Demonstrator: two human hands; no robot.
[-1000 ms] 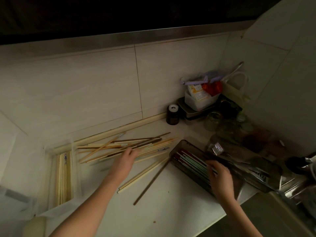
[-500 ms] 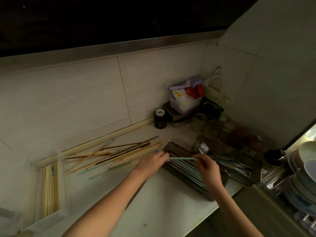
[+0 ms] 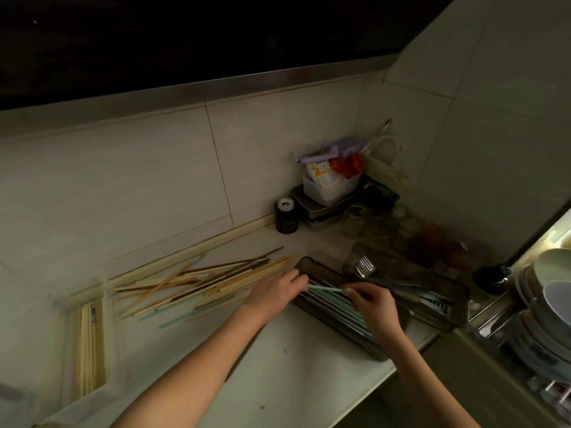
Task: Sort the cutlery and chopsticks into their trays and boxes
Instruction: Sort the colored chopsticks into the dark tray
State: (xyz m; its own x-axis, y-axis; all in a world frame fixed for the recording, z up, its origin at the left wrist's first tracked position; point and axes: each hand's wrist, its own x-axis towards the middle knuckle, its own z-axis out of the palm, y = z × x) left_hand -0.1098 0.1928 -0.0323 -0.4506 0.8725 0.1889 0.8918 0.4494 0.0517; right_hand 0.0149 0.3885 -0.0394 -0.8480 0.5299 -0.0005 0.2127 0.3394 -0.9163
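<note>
Both the left hand and the right hand pinch one green chopstick over the dark tray.

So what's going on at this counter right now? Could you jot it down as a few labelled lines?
left hand: holds one end of a pale green chopstick
right hand: pinches its other end
below the chopstick: dark tray of coloured chopsticks
loose pile: wooden chopsticks on the counter, left of the tray
far left: clear box with light chopsticks
forks: in another tray behind
</note>
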